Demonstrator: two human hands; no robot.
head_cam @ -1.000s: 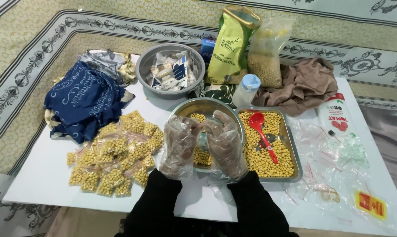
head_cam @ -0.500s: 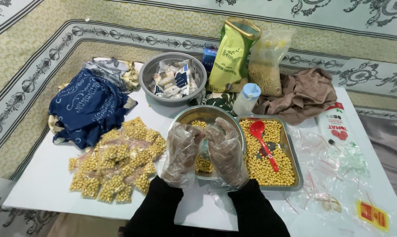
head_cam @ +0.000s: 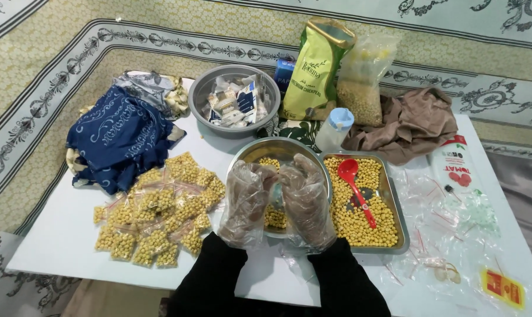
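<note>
Spreading across a white table [head_cam: 60, 235], the work is laid out within arm's reach — a rectangular steel tray [head_cam: 400, 226] of yellow chickpeas with a red scoop [head_cam: 354, 182] to the right, a heap of filled small bags [head_cam: 157, 211] to the left. Over the round steel bowl [head_cam: 260, 148] in the middle, the left hand [head_cam: 246, 202] and right hand [head_cam: 306, 199], both in loose clear gloves, curl close together; whether they pinch something between them cannot be told.
</note>
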